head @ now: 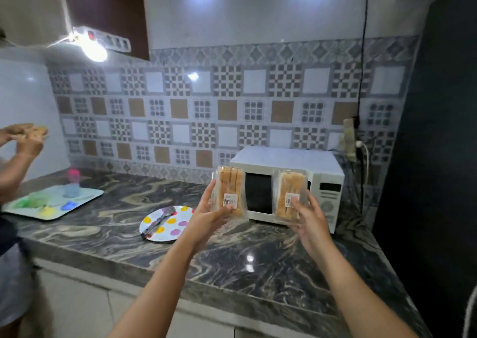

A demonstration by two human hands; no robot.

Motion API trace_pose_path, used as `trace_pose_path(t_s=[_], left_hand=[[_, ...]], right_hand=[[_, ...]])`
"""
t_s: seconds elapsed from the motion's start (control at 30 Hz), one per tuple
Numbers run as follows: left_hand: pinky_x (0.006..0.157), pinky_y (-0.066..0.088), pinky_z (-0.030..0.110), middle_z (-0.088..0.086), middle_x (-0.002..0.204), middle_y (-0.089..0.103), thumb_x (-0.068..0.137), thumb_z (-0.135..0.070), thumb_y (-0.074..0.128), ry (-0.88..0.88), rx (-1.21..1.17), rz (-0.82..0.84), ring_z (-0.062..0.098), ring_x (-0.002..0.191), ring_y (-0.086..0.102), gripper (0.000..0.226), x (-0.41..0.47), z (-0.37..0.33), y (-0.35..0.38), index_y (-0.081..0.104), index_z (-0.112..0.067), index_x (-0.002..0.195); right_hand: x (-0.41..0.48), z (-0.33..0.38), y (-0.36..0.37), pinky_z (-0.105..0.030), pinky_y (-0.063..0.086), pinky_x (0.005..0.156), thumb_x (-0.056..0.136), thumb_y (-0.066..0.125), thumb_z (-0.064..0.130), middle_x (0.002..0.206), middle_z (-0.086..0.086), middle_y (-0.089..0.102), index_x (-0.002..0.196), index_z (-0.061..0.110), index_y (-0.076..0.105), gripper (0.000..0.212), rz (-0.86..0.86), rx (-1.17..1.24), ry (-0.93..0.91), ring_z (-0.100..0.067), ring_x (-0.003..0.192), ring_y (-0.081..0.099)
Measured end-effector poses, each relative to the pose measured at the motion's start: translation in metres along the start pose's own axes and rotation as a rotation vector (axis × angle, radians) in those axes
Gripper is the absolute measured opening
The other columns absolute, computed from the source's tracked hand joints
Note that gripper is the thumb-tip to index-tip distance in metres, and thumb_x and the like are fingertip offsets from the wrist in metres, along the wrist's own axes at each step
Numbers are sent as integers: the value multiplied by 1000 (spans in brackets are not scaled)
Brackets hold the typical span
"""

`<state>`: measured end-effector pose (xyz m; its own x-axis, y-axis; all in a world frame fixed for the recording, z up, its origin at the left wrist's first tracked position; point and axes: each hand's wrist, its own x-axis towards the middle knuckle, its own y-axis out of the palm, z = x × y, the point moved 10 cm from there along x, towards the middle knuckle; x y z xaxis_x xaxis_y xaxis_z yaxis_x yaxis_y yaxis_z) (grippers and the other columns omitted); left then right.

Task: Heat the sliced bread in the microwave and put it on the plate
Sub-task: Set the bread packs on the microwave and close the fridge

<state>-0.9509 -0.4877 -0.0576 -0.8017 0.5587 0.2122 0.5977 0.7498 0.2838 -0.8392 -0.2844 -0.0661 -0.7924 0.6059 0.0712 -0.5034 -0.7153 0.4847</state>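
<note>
- The left hand [206, 217] grips a clear plastic pack of sliced bread [228, 192], held upright above the counter with its white barcode label facing the camera.
- The right hand [311, 220] grips a second pack of sliced bread [290, 195], also upright, label forward, thumb beside the label.
- Both packs are raised in front of the white microwave [286, 183], which stands on the dark marbled counter [232, 260] against the patterned tile wall with its door closed.
- A plate with coloured dots [178, 223] sits on the counter, left of the microwave and below the left hand; a pair of tongs [158, 223] lies across it.
- Farther left, a pale tray [55, 202] carries small coloured plastic items, blurred.
- At the left edge, another person's hands [24, 137] hold something brownish, too blurred to identify.
</note>
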Motion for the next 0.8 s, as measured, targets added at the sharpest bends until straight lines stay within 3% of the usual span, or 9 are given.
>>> trace_pose_path(t_s=[0.1,0.17,0.4,0.57,0.8], left_hand=[[73,58,31,11,119,62,86,5,54,-27,-38,62,22,95,65,74,58,8,6,28,-34,144],[67,57,27,13,121,60,87,7,53,-39,-65,95,21,92,65,74,91,14,15,26,-31,145],[78,58,34,12,116,64,84,3,59,-61,-41,135,24,97,67,74,200,36,43,30,-30,143],[78,58,35,13,119,61,84,4,59,-122,-21,128,26,94,67,72,271,52,66,30,-24,144],[76,57,38,18,123,56,85,7,56,-183,29,88,29,90,66,73,364,65,86,25,-18,145]], right_hand=[[38,11,-10,-26,56,54,88,61,11,121,-6,61,138,27,41,56,-101,-9,-42,-17,82,66],[61,21,-20,-25,57,53,87,63,13,122,-4,61,137,28,43,56,-151,-48,-72,-16,84,66],[148,46,-42,-27,58,54,91,59,17,97,-2,67,130,20,50,40,-206,-60,-129,-18,81,66],[220,59,-56,-23,56,47,90,61,19,100,-7,66,132,11,49,44,-247,-107,-79,-17,73,65],[317,63,-62,-25,58,50,92,58,15,96,-11,66,120,5,53,30,-153,-338,22,-23,75,66]])
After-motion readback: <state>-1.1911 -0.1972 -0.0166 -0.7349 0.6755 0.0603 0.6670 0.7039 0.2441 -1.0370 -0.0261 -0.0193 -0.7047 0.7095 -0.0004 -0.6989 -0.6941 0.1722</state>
